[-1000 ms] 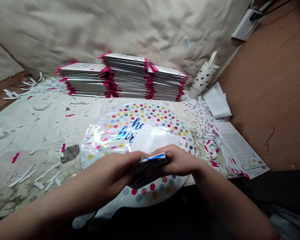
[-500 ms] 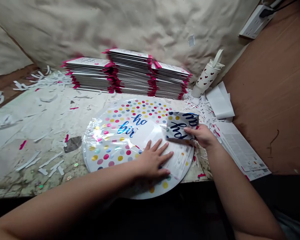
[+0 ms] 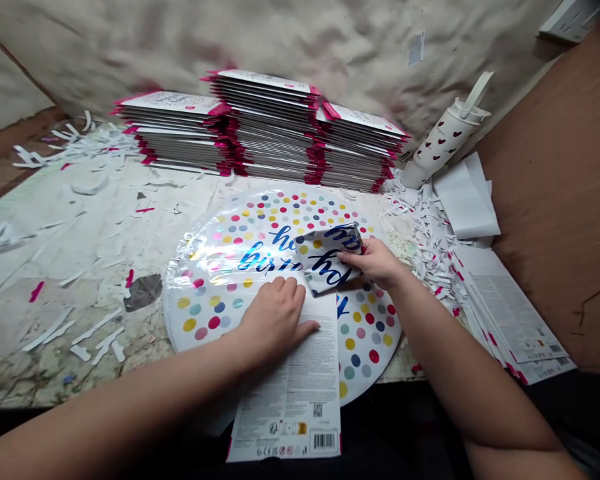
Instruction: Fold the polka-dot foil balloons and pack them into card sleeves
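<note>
Mostly, a pale, worn table [image 3: 97, 233] fills the view, with a crumpled cream sheet [image 3: 360, 47] behind it and a brown board [image 3: 555, 200] on the right. On the table lies a big flat round balloon [image 3: 220, 287], white with coloured dots and blue lettering. Behind it, three side-by-side stacks [image 3: 265, 133] of pink-edged packs stand near the sheet, the middle one tallest. Right of them, a white cup [image 3: 443, 143] with dark red hearts leans, its handle up. The printed card sleeve [image 3: 295, 393] lies over the balloon and sticks out past the table's front edge, its barcode end nearest the person. More printed sleeves [image 3: 515, 313] lie fanned by the board, below some white paper [image 3: 467, 197].

The left hand [image 3: 275, 313] rests on the sleeve's far end, fingers together and curled, thumb apart; whether it grips the sleeve cannot be told. The right hand [image 3: 377, 260] is closed on a folded foil piece [image 3: 327, 260] with dots and blue letters, pinching its right side between thumb and fingers, above the balloon and just beside the left hand. Smallest are the paper scraps [image 3: 425, 227], heaped by the cup and scattered at the left.
</note>
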`<state>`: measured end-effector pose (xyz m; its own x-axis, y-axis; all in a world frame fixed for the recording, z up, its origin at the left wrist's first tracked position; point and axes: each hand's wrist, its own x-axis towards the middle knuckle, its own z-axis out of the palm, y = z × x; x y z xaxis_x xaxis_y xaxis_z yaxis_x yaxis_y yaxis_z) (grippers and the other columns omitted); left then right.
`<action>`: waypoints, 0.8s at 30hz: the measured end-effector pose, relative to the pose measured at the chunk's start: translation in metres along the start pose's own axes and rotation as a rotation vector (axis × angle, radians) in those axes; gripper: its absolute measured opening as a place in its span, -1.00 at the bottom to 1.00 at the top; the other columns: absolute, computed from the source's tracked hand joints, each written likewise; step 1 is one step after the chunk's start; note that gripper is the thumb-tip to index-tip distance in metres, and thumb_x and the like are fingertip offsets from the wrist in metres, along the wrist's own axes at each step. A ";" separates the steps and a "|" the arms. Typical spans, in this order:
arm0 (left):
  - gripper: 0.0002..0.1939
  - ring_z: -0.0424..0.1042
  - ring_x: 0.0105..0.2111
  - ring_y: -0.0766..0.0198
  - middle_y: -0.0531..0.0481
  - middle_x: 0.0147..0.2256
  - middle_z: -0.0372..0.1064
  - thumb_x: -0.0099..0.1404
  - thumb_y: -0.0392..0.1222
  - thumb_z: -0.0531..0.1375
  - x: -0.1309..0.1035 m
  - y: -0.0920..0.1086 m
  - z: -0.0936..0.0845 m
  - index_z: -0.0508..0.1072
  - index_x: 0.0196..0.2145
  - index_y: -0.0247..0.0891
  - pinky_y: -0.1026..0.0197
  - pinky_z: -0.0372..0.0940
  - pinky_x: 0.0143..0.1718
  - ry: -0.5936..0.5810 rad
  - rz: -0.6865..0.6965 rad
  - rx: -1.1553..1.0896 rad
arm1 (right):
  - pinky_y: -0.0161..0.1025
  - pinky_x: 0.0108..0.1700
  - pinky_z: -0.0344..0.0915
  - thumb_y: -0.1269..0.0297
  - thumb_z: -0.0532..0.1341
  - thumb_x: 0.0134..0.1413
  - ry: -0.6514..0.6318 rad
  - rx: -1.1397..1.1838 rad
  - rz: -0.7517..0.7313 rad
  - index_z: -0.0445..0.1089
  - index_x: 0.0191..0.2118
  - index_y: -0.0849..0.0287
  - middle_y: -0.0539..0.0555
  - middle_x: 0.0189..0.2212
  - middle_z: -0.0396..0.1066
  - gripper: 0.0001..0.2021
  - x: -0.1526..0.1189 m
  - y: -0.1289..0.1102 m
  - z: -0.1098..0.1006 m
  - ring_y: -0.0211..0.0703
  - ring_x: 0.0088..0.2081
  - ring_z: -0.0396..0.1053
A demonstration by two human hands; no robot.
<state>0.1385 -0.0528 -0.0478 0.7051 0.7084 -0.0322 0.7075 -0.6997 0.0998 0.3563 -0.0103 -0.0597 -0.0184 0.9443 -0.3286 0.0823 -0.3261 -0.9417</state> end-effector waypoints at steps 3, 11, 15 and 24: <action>-0.50 0.28 -0.27 -0.01 -0.21 -0.31 0.31 0.15 0.23 0.06 0.003 -0.006 0.002 0.36 -0.33 -0.35 -0.02 0.20 -0.23 0.012 0.001 -0.099 | -0.22 -0.30 0.37 0.21 0.37 -0.28 -0.030 -0.023 -0.031 0.47 -0.37 0.25 0.03 -0.45 0.48 -0.72 -0.004 0.001 0.004 -0.18 -0.41 0.42; -0.61 0.27 -0.50 0.29 0.05 -0.53 0.27 0.32 0.07 -0.09 0.005 -0.022 -0.023 0.31 -0.45 -0.26 0.25 0.15 -0.47 -0.084 -0.013 -0.653 | -0.29 -0.39 0.38 0.28 0.37 -0.28 -0.347 -0.224 0.035 0.46 -0.37 0.30 0.02 -0.50 0.47 -0.73 -0.007 -0.041 -0.007 -0.25 -0.49 0.40; -0.69 0.26 -0.46 0.23 -0.01 -0.51 0.29 0.31 -0.15 -0.04 -0.010 -0.002 -0.025 0.34 -0.51 -0.28 0.08 0.09 -0.30 0.329 0.158 -0.066 | -0.37 -0.57 0.32 0.27 0.38 -0.29 -0.584 -0.483 0.186 0.45 -0.44 0.27 -0.02 -0.61 0.42 -0.78 -0.004 -0.078 -0.008 -0.30 -0.61 0.35; -0.84 0.18 -0.51 0.20 -0.04 -0.50 0.25 0.20 -0.36 -0.03 -0.018 0.009 -0.022 0.29 -0.48 -0.27 0.13 0.12 -0.43 0.304 0.230 0.077 | -0.40 -0.57 0.25 0.16 0.37 -0.26 -0.664 -0.763 0.108 0.40 -0.45 0.22 -0.03 -0.59 0.41 -0.74 0.009 -0.086 0.036 -0.30 -0.57 0.34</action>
<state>0.1312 -0.0694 -0.0244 0.8076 0.5192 0.2795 0.5420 -0.8403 -0.0052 0.3132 0.0245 0.0160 -0.5040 0.6200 -0.6013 0.7257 -0.0736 -0.6841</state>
